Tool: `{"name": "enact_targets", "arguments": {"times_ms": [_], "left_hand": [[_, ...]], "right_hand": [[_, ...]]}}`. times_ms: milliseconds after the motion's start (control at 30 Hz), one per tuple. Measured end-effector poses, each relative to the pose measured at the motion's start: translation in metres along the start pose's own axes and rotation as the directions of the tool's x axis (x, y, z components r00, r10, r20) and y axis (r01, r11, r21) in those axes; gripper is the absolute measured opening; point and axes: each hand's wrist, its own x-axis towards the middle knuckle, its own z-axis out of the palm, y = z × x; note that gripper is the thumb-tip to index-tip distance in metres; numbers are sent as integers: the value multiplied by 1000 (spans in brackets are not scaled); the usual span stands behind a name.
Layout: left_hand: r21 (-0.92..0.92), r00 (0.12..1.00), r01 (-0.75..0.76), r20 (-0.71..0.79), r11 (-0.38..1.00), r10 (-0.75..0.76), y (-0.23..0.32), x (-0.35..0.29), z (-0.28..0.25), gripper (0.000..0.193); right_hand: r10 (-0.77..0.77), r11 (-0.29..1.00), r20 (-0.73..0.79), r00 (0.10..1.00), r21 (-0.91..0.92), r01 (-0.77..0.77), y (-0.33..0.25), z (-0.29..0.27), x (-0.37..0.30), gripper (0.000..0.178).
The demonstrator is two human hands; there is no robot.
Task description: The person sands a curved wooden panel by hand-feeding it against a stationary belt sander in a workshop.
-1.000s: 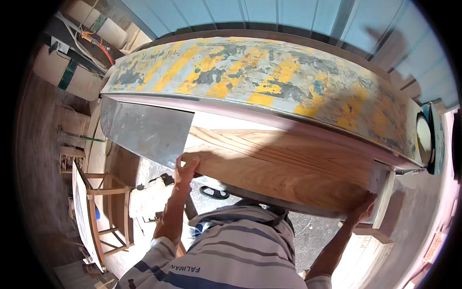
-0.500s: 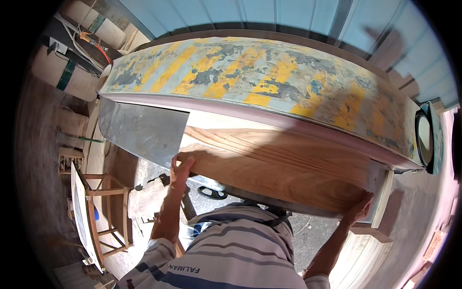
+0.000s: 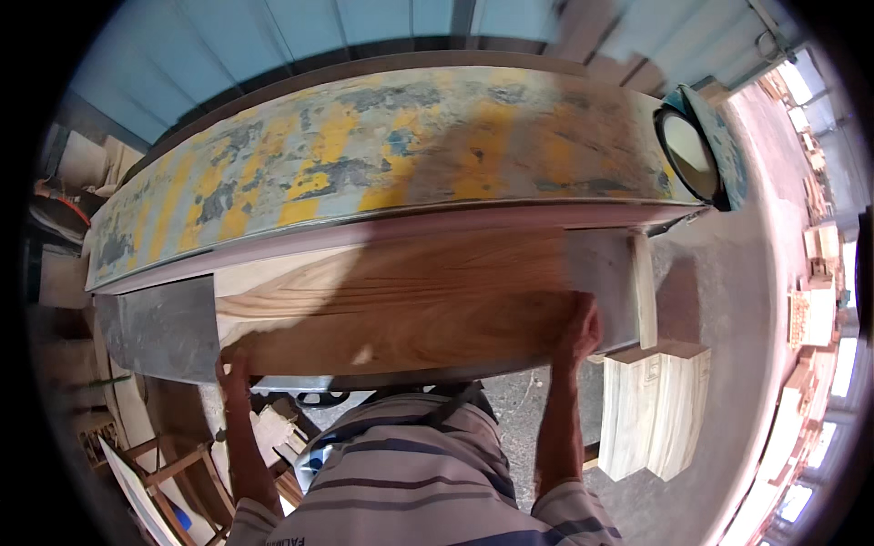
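Note:
A wide wooden board (image 3: pixel 391 314) with wavy brown grain lies on the machine's metal table (image 3: pixel 159 328), its far edge against the pinkish band (image 3: pixel 300 246) along the machine's side. My left hand (image 3: pixel 237 363) is closed on the board's near left corner, thumb toward the top face. At the opposite end, my right hand (image 3: pixel 584 326) grips the board, its fingers partly in shadow. The board's underside is hidden. Over the band runs a long worn cover (image 3: pixel 337 146) with yellow stripes and patches of chipped paint.
A pale wooden strip (image 3: pixel 644 291) stands across the table's right end. Below it, pale timber blocks (image 3: pixel 651 409) are stacked on the floor. A round opening (image 3: pixel 689 155) sits at the cover's right end. A black handwheel (image 3: pixel 322 399) is under the table's near edge. A wooden frame (image 3: pixel 173 469) stands lower left.
My view has turned to the right, so the machine appears farther left. Both hands still hold the board. My right hand now sits higher along the board's right end.

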Motion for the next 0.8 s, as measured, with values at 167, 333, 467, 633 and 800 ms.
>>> {"name": "enact_targets", "arguments": {"times_ms": [167,333,467,633,800], "left_hand": [[6,949,-313,-45,950,313,-22,-1,36,59],[-58,999,-50,-9,997,49,36,-36,21,64],[-92,993,-112,-35,989,109,22,-34,22,65],[-60,981,-185,-69,981,181,15,-43,50,64],[-132,997,-67,33,989,72,38,-46,30,67]], "right_hand": [[-89,996,-25,996,-28,89,10,-29,32,46],[-8,996,27,1000,-91,10,-2,-4,-1,50],[20,998,-38,999,-62,-22,4,-4,9,49],[3,997,-49,999,71,0,6,-22,36,51],[-12,1000,-24,1000,21,12,10,-13,21,55]]}}
